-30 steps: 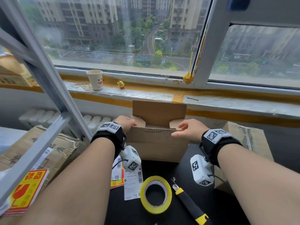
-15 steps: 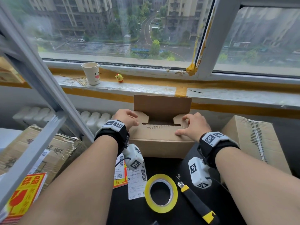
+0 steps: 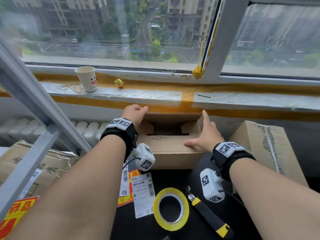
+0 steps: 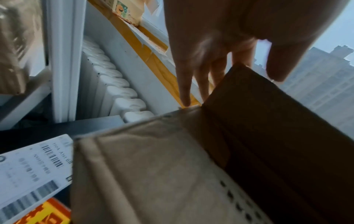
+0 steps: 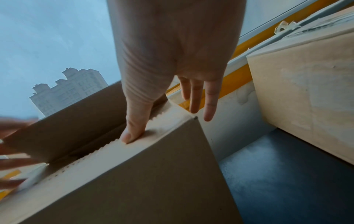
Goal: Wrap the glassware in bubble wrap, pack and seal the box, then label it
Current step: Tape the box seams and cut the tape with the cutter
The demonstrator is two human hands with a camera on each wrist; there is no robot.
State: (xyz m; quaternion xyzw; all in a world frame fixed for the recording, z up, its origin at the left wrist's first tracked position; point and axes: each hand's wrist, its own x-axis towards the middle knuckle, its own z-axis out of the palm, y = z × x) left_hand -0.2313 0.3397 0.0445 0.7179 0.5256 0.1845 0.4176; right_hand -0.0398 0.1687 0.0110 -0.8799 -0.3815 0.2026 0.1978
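Item: brown corrugated cardboard box (image 3: 170,146), centre of black tabletop (image 3: 187,177), below the sill. My left hand (image 3: 134,113) now curls over the far flap; my right hand (image 3: 206,135), fingers straight, presses the near flap, already folded down. Closing underway; yellow tape roll (image 3: 171,209) waits nearer.

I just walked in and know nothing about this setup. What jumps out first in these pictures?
Two bare forearms wearing black wristbands with checkered markers reach to a small cardboard box by the window: the left hand is at the far flap's corner and the right hand is spread flat on the box's right side. Nearer the person, a yellow tape roll lies on the dark table beside a yellow-and-black utility knife. A smiley paper cup stands on the windowsill.
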